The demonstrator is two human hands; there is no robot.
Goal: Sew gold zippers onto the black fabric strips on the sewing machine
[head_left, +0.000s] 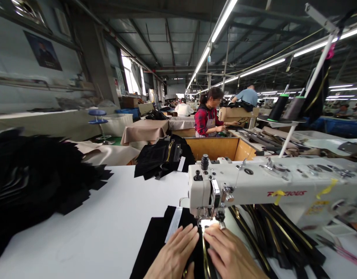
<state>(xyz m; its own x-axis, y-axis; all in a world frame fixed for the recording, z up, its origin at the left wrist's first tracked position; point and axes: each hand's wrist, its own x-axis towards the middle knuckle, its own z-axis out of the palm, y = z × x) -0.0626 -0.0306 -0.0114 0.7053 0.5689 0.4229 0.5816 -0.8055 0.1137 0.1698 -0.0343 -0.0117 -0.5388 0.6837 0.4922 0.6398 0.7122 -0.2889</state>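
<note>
My left hand point(174, 252) lies on a black fabric panel point(156, 244), fingers together, just in front of the needle area of a white industrial sewing machine point(271, 186). My right hand point(229, 252) presses next to it on a black strip with gold edging point(206, 255), close to the presser foot point(209, 221). The needle and foot are partly hidden by the machine head and the light. A white label strip point(174, 224) lies on the panel. More gold-edged black strips point(271, 240) fan out on the table to the right of my right hand.
The white work table point(79, 221) carries a large pile of black cut pieces point(35, 174) at left and folded black pieces point(163, 157) beyond. Thread cones point(279, 107) stand behind the machine. A co-worker point(206, 116) works at a wooden bench farther on.
</note>
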